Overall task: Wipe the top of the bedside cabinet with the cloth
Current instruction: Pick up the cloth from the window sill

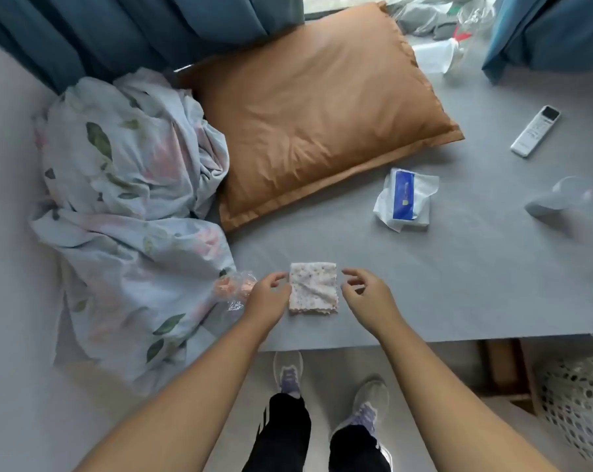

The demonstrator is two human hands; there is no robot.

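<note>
A small folded square cloth of pale pink fabric with fine speckles and pinked edges [313, 288] lay flat on the grey bed sheet [458, 294], close to the near edge of the bed and directly ahead of the person. The left hand [267, 294] met the cloth's left edge, its fingertips touching or lightly pinching the fabric; the frame did not settle which. The right hand [365, 294] hovered just beside the right edge, fingers loosely curled and spread, apparently not in contact. The hands thus stood apart, one on each side, closed on nothing that could be confirmed. The folded cloth was nearly square, its slightly longer axis running away from the person, so neither hand was clearly favoured, though the left was nearer to a grip. A crumpled clear wrapper with pink contents [235, 291] lay just left of the left hand. No bedside cabinet was visible; wiping had presumably not begun.
</note>
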